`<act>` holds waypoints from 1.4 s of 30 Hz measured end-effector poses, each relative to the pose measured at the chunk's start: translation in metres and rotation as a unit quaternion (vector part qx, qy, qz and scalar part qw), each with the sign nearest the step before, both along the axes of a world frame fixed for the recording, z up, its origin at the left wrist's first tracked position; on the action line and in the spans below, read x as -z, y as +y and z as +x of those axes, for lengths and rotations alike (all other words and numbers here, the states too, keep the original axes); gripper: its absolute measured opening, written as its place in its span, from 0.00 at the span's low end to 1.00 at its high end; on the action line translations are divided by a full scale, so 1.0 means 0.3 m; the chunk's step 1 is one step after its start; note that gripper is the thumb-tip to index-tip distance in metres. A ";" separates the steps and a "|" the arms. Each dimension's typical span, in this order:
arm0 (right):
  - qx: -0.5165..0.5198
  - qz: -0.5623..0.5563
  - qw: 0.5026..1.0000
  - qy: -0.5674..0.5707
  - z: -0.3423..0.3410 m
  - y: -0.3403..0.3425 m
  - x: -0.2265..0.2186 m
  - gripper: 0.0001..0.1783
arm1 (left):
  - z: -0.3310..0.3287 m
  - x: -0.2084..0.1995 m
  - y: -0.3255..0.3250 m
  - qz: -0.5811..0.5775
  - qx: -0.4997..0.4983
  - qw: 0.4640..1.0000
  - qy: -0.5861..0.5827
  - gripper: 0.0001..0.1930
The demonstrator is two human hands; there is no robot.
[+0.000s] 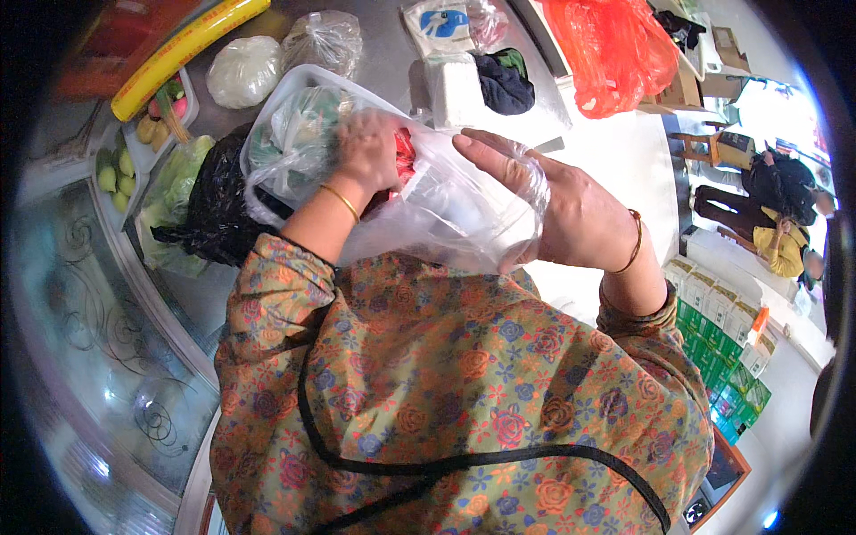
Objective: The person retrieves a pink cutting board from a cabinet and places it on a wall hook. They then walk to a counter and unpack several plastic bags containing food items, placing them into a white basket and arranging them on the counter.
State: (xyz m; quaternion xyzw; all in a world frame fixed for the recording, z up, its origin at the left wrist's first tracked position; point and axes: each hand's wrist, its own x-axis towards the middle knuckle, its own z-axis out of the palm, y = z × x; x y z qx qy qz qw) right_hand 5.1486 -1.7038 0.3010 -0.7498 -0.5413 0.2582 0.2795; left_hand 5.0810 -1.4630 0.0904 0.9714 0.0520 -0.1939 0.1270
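My left hand (367, 147) reaches over a white plastic basket (308, 73). Its fingers are smeared by motion, so their grip cannot be made out. Inside the basket lie crumpled clear plastic bags (294, 134) with something greenish in them. A red wrapped thing (406, 153) shows beside the left palm. On the other side, my right hand (580, 209) has its fingers spread in the mouth of a clear plastic bag (446, 209), whose edge wraps round them. The bag is stretched toward the basket, and whitish contents show through it.
A black plastic bag (218, 192) and leafy greens (165, 209) flank the basket. Behind stand two tied bags, one white (242, 71), and a yellow roll (192, 52). Dark cloth (504, 82) and a red plastic bag (615, 58) lie further right. Two people (785, 192) appear far right.
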 end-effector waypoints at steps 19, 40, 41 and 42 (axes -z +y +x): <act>-0.023 0.009 1.000 0.004 0.059 -0.043 0.031 0.58 | -0.048 0.092 -0.128 0.142 0.119 0.983 0.001 0.16; -0.016 -0.040 0.999 -0.001 0.116 -0.007 0.085 0.63 | -0.106 0.121 -0.094 0.106 -0.026 0.992 -0.063 0.17; -0.018 -0.048 0.999 -0.002 0.113 -0.004 0.094 0.63 | -0.110 0.123 -0.094 0.097 -0.021 0.993 -0.058 0.17; -0.013 -0.060 0.998 -0.013 0.113 -0.005 0.099 0.62 | -0.112 0.124 -0.096 0.087 -0.017 0.996 -0.023 0.16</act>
